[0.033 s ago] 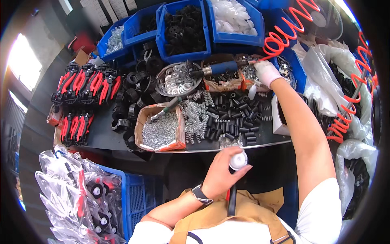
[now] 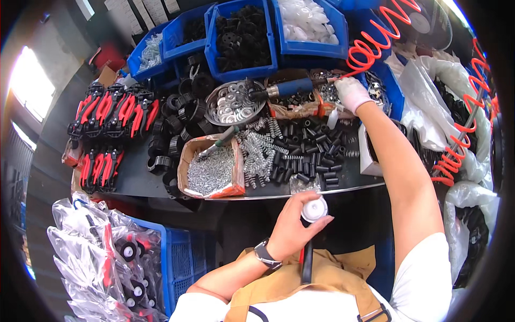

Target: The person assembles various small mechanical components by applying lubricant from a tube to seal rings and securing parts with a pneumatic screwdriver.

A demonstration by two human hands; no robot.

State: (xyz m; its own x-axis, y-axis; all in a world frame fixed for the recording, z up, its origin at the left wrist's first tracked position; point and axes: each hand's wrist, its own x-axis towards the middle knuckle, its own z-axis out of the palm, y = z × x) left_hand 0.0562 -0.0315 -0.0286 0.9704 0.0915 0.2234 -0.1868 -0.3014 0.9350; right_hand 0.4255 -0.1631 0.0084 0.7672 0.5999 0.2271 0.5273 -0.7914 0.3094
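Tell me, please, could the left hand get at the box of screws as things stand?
Probably not right away: the left hand already holds a white-capped part, though the box of screws lies open nearby with nothing covering it.

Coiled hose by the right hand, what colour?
Red-orange coiled hose, clearest in the head view, running up from the gloved right hand.

assembly workshop, blue parts bins [image 2: 241,37], springs [image 2: 257,153]

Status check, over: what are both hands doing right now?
Left hand shut on white-capped part, held below bench edge. Gloved right hand reaching into small metal pieces at back. Nothing between them.
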